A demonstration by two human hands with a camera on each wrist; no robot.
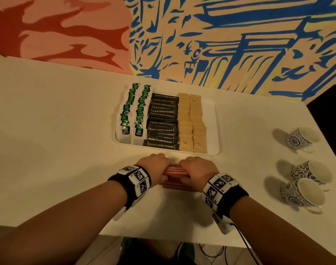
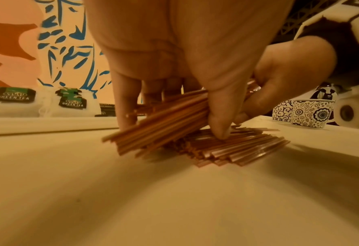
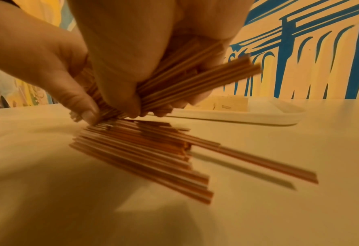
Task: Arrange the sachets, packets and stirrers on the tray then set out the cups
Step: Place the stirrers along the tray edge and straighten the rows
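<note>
Stirrers (image 1: 175, 170): we hold one orange-brown bundle in both hands, just in front of the tray (image 1: 211, 119). Our left hand (image 1: 153, 165) curls round its left end, thumb tip pressing on the loose stirrers lying under it; our right hand (image 1: 197, 169) curls round the right end. More stirrers (image 3: 144, 154) lie fanned flat on the table (image 1: 58, 121) beneath the bundle, two of them sticking out past the rest.

Tray, white, on the table near the wall: two columns of green tea bags (image 1: 133, 109) at left, black coffee packets (image 1: 162, 121) in the middle, two columns of brown sugar sachets (image 1: 192, 123) at right; a bare strip remains along its right side.

Cups (image 1: 304, 169): three, blue-patterned, lying tipped on their sides at our right, well apart from the tray.

Wall (image 1: 220, 35): painted blue, orange and red.
</note>
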